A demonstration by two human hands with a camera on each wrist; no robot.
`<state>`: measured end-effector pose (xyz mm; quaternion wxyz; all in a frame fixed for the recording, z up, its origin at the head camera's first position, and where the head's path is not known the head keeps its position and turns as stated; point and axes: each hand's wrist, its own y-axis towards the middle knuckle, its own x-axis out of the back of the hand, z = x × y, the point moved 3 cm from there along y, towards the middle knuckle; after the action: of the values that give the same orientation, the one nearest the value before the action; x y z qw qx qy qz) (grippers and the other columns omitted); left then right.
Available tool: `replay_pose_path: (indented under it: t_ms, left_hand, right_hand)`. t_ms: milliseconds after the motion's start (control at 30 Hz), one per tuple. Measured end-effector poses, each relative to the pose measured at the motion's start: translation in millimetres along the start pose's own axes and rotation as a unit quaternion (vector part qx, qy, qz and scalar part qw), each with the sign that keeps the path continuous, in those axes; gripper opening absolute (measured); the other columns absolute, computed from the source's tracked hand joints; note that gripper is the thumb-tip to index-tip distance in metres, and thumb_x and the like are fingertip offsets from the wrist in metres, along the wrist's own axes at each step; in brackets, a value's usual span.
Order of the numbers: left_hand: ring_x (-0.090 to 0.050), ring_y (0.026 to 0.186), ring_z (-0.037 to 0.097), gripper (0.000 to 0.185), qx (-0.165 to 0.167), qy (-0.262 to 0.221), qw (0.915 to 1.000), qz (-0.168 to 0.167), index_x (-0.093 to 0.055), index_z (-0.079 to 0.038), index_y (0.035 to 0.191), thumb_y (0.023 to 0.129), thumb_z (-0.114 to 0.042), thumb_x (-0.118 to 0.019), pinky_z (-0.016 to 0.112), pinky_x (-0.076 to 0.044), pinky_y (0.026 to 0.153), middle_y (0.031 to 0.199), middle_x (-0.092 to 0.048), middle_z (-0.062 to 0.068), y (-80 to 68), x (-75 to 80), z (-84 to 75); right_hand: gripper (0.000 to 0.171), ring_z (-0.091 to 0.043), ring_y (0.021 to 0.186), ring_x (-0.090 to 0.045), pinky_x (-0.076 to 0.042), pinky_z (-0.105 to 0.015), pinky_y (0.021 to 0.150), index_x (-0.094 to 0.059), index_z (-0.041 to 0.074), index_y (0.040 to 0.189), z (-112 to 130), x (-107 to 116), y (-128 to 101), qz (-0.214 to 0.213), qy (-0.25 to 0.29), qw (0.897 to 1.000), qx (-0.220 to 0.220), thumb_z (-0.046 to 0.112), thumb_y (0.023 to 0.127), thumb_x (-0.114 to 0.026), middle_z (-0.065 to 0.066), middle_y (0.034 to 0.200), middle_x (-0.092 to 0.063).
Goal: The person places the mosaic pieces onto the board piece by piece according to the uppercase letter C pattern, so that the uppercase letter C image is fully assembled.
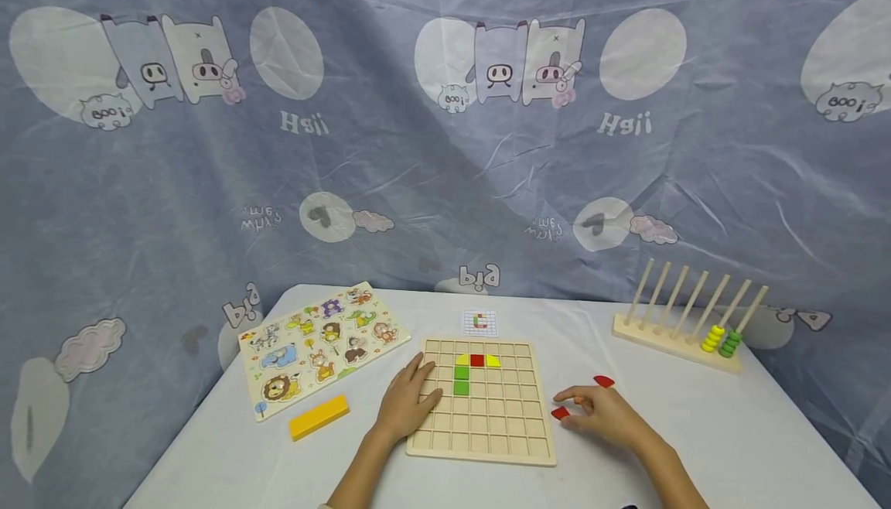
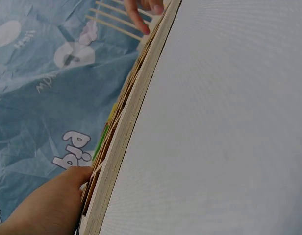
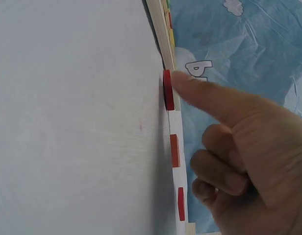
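A wooden grid board lies on the white table, with yellow, red and green tiles in its upper cells. My left hand lies flat on the board's left edge, fingers straight; the left wrist view shows it against the board's side. Right of the board, my right hand touches a red piece lying on the table. In the right wrist view the index fingertip presses that red piece, with the other fingers curled. Another red piece lies just behind the hand.
An animal peg puzzle and a yellow block lie at the left. A small pattern card sits behind the board. A wooden rod rack with yellow and green beads stands at the back right. Two more red pieces lie near my right hand.
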<state>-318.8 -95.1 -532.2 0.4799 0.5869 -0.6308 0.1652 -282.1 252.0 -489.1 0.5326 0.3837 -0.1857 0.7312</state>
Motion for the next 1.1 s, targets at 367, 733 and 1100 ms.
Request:
replay_pose_path:
  t_ms: [367,733,1100]
  left_hand:
    - [-0.038,0.124,0.039,0.054,-0.002,0.004,1.0,-0.003,-0.047,-0.012,0.135,0.09,-0.041,-0.053,0.052,-0.033,0.099,0.145,-0.032,0.014,0.1,0.2,-0.6]
    - [-0.038,0.125,0.039,0.054,-0.001,0.005,1.0,-0.001,-0.046,-0.012,0.135,0.091,-0.042,-0.052,0.05,-0.033,0.099,0.146,-0.032,0.013,0.5,-0.3,-0.3]
    - [-0.037,0.125,0.038,0.054,0.003,0.007,1.0,0.0,-0.046,-0.014,0.136,0.091,-0.043,-0.052,0.05,-0.032,0.1,0.146,-0.031,0.012,0.3,-0.9,0.6]
  right_hand:
    - [0.024,-0.001,0.059,-0.045,-0.039,-0.021,0.053,-0.068,0.02,0.093,-12.9,-0.2,-1.6,-0.06,-0.062,0.996,-0.014,0.033,0.074,-0.076,0.007,0.073,-0.065]
    - [0.028,-0.002,0.049,-0.03,-0.031,-0.021,0.046,-0.068,0.02,0.089,-12.3,2.1,-1.7,-0.076,-0.097,0.992,-0.015,0.037,0.07,-0.078,0.011,0.054,-0.044]
    - [0.024,-0.003,0.053,-0.034,-0.035,-0.023,0.052,-0.067,0.024,0.087,0.5,2.7,2.2,-0.099,-0.09,0.991,-0.03,0.037,0.07,-0.078,0.013,0.059,-0.047]
